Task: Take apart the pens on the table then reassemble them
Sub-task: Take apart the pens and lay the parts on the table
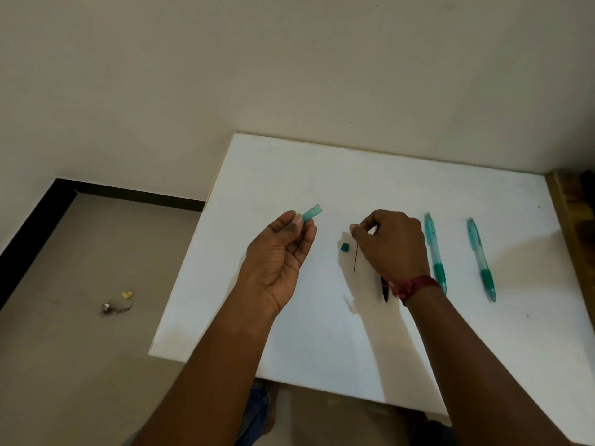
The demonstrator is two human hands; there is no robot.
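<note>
White table (322, 162) against a bare wall: one pen seemingly in parts. Left hand (280, 252) pinches a teal sleeve (312, 213), left of the right hand (392, 243), which pinches a thin rod (355, 262); two whole pens (435, 252) (481, 259) wait right of it.

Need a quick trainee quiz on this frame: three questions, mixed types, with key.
1. How many fully assembled pens lie on the table?
2. True or false: the left hand holds nothing.
3. Where is the small teal piece?
A) in the left hand
B) on the table, next to the right hand
C) on the floor

Key
1. Two: one pen just right of the right hand, another pen further right.
2. False. Its thumb and fingers pinch a teal tube section.
3. B
</note>
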